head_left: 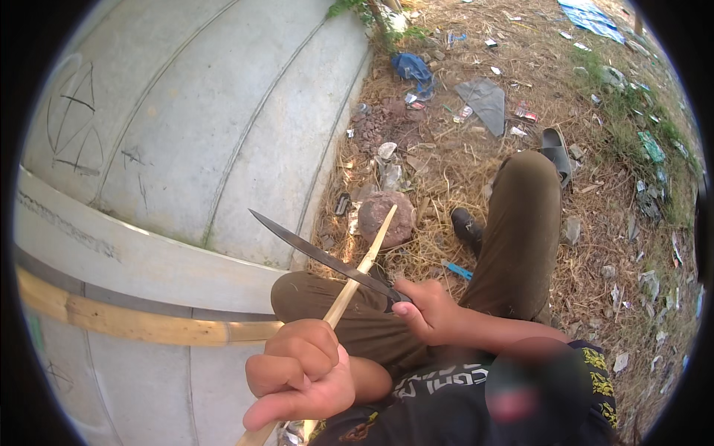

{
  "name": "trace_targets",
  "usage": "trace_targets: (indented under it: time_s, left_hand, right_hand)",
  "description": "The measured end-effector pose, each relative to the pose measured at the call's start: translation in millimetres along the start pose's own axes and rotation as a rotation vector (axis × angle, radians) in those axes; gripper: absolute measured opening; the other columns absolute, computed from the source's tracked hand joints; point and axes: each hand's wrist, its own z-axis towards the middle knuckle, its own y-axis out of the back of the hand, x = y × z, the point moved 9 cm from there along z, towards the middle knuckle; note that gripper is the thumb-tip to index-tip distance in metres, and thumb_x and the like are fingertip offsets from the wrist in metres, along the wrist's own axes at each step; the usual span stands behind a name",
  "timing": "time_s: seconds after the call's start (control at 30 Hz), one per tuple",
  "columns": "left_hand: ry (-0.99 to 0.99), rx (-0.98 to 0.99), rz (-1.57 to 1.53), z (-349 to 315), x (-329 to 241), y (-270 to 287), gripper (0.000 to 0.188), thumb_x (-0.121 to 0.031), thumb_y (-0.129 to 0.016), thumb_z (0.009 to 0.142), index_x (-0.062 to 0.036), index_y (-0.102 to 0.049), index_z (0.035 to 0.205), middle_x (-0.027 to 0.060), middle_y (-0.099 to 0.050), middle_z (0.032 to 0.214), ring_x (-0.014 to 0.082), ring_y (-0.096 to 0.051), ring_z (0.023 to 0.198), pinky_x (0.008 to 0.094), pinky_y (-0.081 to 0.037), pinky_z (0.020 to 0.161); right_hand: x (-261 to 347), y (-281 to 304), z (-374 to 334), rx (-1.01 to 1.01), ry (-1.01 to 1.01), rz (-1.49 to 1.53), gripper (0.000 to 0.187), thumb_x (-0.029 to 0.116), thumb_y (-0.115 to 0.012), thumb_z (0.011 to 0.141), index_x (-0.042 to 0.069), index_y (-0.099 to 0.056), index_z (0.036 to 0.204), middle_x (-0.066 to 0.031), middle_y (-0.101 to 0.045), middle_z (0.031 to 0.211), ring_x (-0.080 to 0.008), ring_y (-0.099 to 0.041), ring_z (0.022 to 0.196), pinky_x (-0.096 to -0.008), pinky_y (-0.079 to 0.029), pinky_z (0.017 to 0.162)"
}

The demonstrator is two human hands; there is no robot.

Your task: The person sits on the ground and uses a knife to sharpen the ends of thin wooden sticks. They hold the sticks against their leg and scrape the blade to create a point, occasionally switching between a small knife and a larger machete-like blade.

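Observation:
My left hand (301,368) is closed round a pale bamboo stick (346,301) that slants up and away, its far end tapering to a point. In my right hand (431,311) is the handle of a long dark knife (312,251). The blade crosses the stick a little beyond my left fist and seems to rest against it, its tip pointing far left. Behind the stick's pointed end lies a round reddish stone (387,217) on the ground. My fingers hide most of the knife's handle.
A grey concrete panel wall (193,111) stands on the left, with a long bamboo pole (149,316) along it. My bent knees, in brown trousers (520,230), frame the work. Dry grass and litter cover the ground, with a grey sandal (555,154) and a blue plastic bag (413,72).

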Motion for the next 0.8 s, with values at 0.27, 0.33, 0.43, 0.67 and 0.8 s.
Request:
trace_targets:
  time_s: [0.27,0.33,0.43,0.67,0.8]
  left_hand:
    - [0.037,-0.048,-0.010,8.9,-1.9,26.6,0.056,-0.055,-0.026,0.109,-0.0140,-0.031,0.072,-0.0055,-0.021,0.046,0.0048,-0.008,0.040,0.0251,-0.007,0.037]
    - [0.036,-0.029,-0.038,7.0,-1.2,23.8,0.059,-0.058,-0.023,0.108,-0.0127,-0.032,0.071,-0.0042,-0.025,0.045,0.0055,-0.012,0.038,0.0246,-0.009,0.035]
    - [0.033,0.000,-0.049,3.0,-3.9,19.0,0.061,-0.059,-0.021,0.108,-0.0120,-0.033,0.071,-0.0036,-0.026,0.045,0.0057,-0.013,0.038,0.0243,-0.011,0.035]
    - [0.033,-0.030,-0.015,2.4,-7.5,31.8,0.060,-0.059,-0.021,0.108,-0.0124,-0.032,0.071,-0.0037,-0.025,0.046,0.0056,-0.013,0.039,0.0247,-0.010,0.037]
    - [0.029,-0.005,-0.049,-0.1,-6.9,27.9,0.059,-0.058,-0.021,0.108,-0.0121,-0.032,0.072,-0.0035,-0.026,0.046,0.0054,-0.014,0.039,0.0241,-0.010,0.037]
  right_hand:
    - [-21.3,-19.9,5.7,0.079,-0.146,0.109,0.063,0.052,-0.040,0.107,-0.003,-0.057,0.082,-0.0234,-0.056,0.059,-0.0456,-0.061,0.061,-0.0519,-0.047,0.061]
    - [2.5,-23.2,0.2,0.079,0.071,0.021,0.060,0.049,-0.040,0.108,-0.002,-0.057,0.082,-0.0226,-0.055,0.058,-0.0453,-0.060,0.059,-0.0513,-0.047,0.061]
    - [-3.7,-26.3,0.1,0.052,0.101,0.074,0.059,0.048,-0.039,0.108,-0.002,-0.057,0.083,-0.0225,-0.055,0.058,-0.0455,-0.059,0.058,-0.0515,-0.047,0.060]
    - [-11.6,-25.3,4.3,0.105,-0.022,-0.019,0.058,0.047,-0.041,0.108,-0.003,-0.057,0.084,-0.0215,-0.058,0.061,-0.0459,-0.059,0.059,-0.0507,-0.047,0.058]
    - [-12.3,-30.4,1.8,0.081,0.061,-0.006,0.058,0.045,-0.043,0.108,-0.004,-0.059,0.081,-0.0228,-0.059,0.064,-0.0410,-0.060,0.057,-0.0481,-0.047,0.058]
